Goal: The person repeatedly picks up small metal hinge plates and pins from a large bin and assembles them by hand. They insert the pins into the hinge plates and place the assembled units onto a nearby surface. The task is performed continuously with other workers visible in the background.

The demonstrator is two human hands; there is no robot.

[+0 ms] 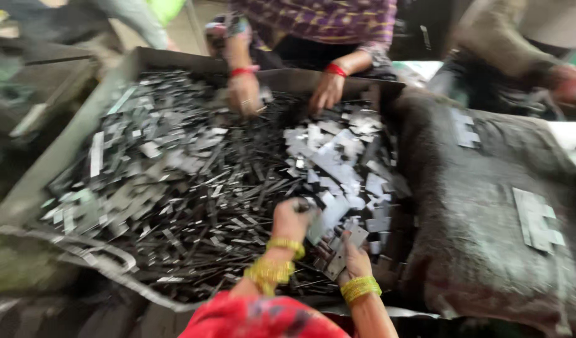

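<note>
A big shallow tray point(62, 147) holds a heap of thin metal plates and dark strips point(194, 181). My left hand point(292, 219) is closed around a flat silver plate point(328, 216) near the heap's front middle. Just right of it, my right hand point(355, 260) rests on a grey metal plate point(345, 247) with its fingers over the plate. Both my wrists carry gold bangles. The picture is blurred by motion.
Across the tray another person's two hands point(244, 94) point(327, 91), with red bangles, dig in the heap. A dark coarse cloth point(482, 219) on the right bears small stacks of plates point(538, 219) point(466, 128). A third person's arm point(550, 75) is at the far right.
</note>
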